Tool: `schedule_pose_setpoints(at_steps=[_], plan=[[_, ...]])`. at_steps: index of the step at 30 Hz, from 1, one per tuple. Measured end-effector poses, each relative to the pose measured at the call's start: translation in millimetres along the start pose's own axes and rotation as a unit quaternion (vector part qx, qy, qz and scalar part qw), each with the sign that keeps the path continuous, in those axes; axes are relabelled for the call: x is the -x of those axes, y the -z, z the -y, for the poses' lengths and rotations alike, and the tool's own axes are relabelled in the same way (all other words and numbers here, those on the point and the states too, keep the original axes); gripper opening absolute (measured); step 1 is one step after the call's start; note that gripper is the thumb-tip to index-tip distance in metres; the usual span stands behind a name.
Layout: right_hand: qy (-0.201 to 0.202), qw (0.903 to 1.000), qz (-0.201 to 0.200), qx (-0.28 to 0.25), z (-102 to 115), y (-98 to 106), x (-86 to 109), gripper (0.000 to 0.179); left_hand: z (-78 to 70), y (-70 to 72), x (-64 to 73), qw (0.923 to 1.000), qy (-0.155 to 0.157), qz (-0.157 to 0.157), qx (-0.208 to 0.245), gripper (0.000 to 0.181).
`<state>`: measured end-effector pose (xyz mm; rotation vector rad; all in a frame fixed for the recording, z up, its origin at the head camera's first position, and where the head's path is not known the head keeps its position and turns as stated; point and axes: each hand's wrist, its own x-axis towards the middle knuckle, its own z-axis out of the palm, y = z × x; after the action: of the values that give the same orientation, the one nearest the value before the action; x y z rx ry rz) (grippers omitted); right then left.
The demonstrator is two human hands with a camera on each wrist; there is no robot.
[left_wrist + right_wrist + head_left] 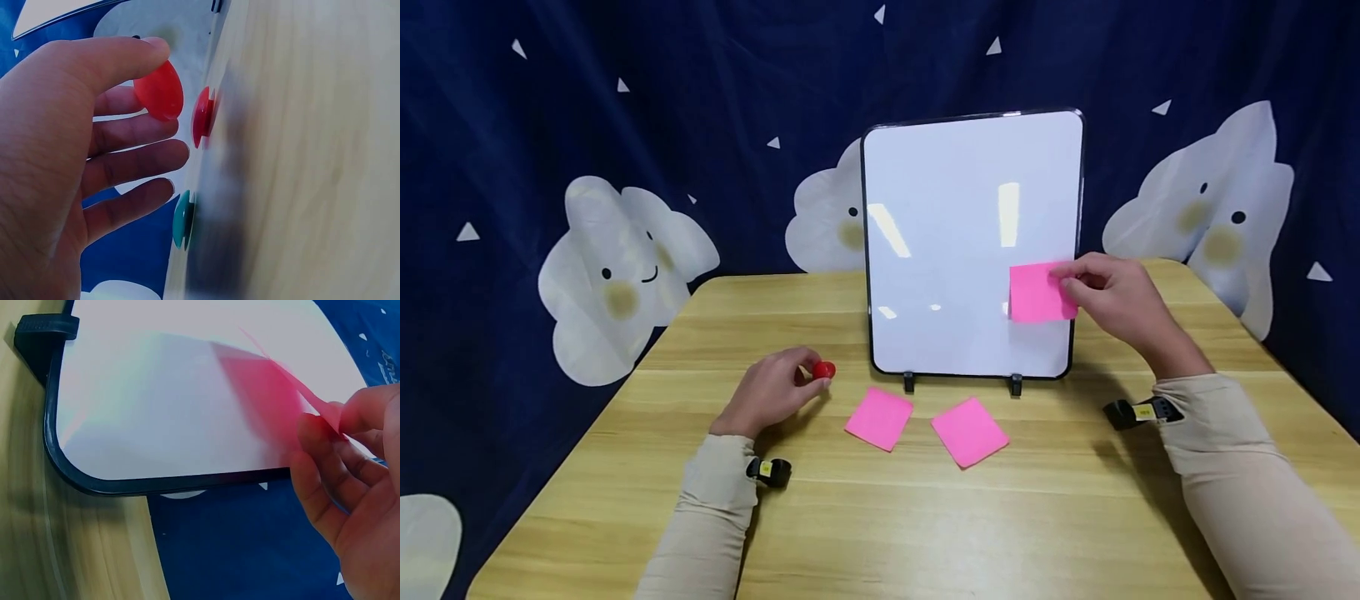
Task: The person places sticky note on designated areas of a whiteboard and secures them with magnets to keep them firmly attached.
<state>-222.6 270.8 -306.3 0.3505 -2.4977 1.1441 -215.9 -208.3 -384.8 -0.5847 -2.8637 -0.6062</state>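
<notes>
My left hand (767, 392) pinches a round red magnet (161, 94) between thumb and index finger, over the table left of the whiteboard. Its other fingers are spread loosely in the left wrist view. A second red magnet (201, 117) and a green magnet (182, 219) sit on the table beside those fingers. At the lower right of the upright whiteboard (955, 217), my right hand (1123, 300) pinches a pink sticky note (1037, 293) by its right side. In the right wrist view the note slants away from the board, its pink reflection showing on the glossy surface.
Two pink sticky notes lie on the wooden table in front of the board, one to the left (880, 418) and one to the right (970, 433). Black stand feet (1016, 384) hold the board's lower edge. A dark blue curtain (737, 75) with clouds hangs behind.
</notes>
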Motion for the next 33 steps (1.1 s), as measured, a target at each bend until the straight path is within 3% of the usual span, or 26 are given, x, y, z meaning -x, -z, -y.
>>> schedule_pose_setpoints(at_steps=[11,21,33], plan=[[0.050,0.9955,-0.080,0.004,-2,-10,-8.0,0.023,-1.4,0.8,0.3,1.0000,0.003,0.001,-0.002,0.025],[0.015,0.9944,-0.104,0.006,-3,-13,-4.7,0.025,-7.2,-1.3,-0.6,0.9999,-0.003,0.007,-0.008,0.027],[0.077,0.9780,-0.192,0.020,-4,-20,-7.7,0.022,-6.1,-2.1,-0.5,0.9999,-0.007,0.000,-0.012,0.027]])
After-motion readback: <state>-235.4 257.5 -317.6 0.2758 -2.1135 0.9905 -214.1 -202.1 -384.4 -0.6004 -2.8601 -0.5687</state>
